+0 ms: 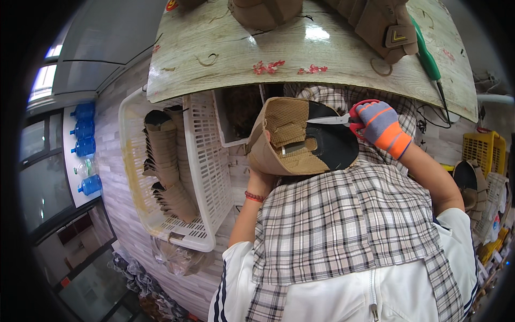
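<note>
A tan fabric piece shaped like a cap (276, 158), with mesh lining and a black panel on its right, is held over my lap, its inside facing up. My left hand (261, 181) grips its left side from below; most of the fingers are hidden behind the fabric. My right hand (382, 126), in a grey and orange glove, is closed on the red handles of a pair of scissors (328, 121). The blades reach left over the black panel, their tips near its border with the mesh.
Ahead is a wood-patterned table (214, 75) with tan fabric pieces (263, 13) and a green-handled corded tool (426, 56). A white basket (206, 172) at left holds stacked tan pieces (163, 155). At right stand a yellow crate (483, 150) and another tan-and-black piece (468, 185).
</note>
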Motion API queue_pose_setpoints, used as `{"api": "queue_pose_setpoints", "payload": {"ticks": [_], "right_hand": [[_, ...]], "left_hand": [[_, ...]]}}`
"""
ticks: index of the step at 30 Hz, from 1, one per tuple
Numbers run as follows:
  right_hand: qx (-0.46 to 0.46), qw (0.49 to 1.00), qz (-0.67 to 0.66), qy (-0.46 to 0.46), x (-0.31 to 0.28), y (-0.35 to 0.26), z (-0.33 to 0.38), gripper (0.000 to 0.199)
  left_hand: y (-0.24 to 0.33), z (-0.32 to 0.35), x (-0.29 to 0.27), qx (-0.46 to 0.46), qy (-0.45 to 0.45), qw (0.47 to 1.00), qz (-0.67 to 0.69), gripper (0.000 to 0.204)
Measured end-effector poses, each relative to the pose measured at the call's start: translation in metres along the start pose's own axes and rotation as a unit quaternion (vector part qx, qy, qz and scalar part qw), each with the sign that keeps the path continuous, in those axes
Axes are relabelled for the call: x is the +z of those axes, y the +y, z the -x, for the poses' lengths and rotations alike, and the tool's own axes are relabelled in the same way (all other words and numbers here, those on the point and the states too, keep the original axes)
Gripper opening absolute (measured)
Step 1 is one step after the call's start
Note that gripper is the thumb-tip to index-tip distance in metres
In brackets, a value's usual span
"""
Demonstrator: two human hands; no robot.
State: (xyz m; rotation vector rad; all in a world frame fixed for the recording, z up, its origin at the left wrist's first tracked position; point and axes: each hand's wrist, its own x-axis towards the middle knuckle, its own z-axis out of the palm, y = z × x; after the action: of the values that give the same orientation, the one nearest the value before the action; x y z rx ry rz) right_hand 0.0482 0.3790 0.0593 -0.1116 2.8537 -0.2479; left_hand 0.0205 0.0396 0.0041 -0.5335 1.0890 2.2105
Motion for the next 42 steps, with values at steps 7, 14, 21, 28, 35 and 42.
{"api": "queue_pose_setpoints", "payload": {"ticks": [7, 14, 21, 28, 35, 42], "right_hand": [[-0.146, 0.974, -0.050, 0.164, -0.019, -0.029, -0.016, 0.032], [-0.156, 0.979, 0.026, 0.126, -0.027, -0.051, -0.036, 0.031], [-0.144, 0.980, 0.013, 0.135, -0.027, -0.043, -0.032, 0.026], [-0.166, 0.975, 0.000, 0.148, -0.036, -0.042, -0.030, 0.025], [-0.072, 0.981, -0.094, 0.153, -0.021, -0.020, -0.020, 0.025], [-0.092, 0.982, -0.166, 0.010, -0.018, -0.029, 0.021, 0.034]], "left_hand": [[0.002, 0.005, 0.003, 0.010, -0.008, 0.999, -0.029, 0.052], [0.000, 0.007, 0.001, 0.032, -0.013, 0.997, -0.062, 0.052], [0.000, 0.003, 0.007, 0.065, -0.023, 0.991, -0.117, 0.052], [0.008, -0.004, 0.047, 0.133, -0.017, 0.983, -0.126, 0.052], [0.013, -0.036, 0.028, 0.172, -0.097, 0.980, -0.011, 0.053], [0.033, -0.023, -0.029, -0.089, -0.078, 0.992, -0.035, 0.031]]}}
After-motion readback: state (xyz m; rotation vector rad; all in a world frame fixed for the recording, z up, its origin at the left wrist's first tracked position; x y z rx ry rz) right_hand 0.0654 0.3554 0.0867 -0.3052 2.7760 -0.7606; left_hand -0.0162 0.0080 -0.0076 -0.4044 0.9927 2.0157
